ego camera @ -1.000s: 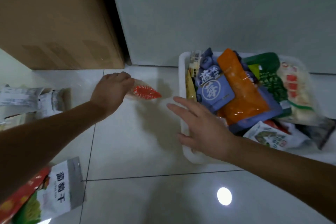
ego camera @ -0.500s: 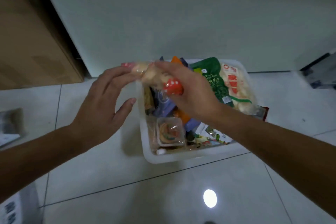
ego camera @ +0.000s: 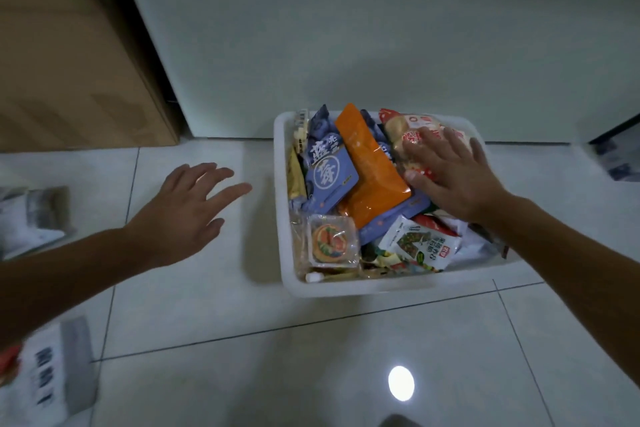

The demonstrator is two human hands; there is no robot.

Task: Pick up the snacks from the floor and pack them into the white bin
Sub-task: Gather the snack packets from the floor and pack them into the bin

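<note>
the tiled floor (ego camera: pixel 311 357) carries everything i can see from my end. the white bin (ego camera: pixel 346 288) stands on it by the wall, heaped to its rim. the right hand (ego camera: pixel 453 177) lies over the heap, its fingers (ego camera: pixel 429 146) straight and spread, pressing a clear packet (ego camera: pixel 412 128) down onto the far corner, i judge to seat it so it will not slide off. the left hand (ego camera: pixel 183 208) hovers over bare tile left of the bin, fingers (ego camera: pixel 214 173) loose and apart, holding nothing. just left of the right fingers lean an orange pouch (ego camera: pixel 370 177) and a blue pouch (ego camera: pixel 329 170). left of the left fingers a grey pack (ego camera: pixel 34 218) and, nearer me, a white pack (ego camera: pixel 52 374) wait unpacked on the floor. nearer me than the right fingers a small square tray (ego camera: pixel 332 241) sits in the bin's front corner.
</note>
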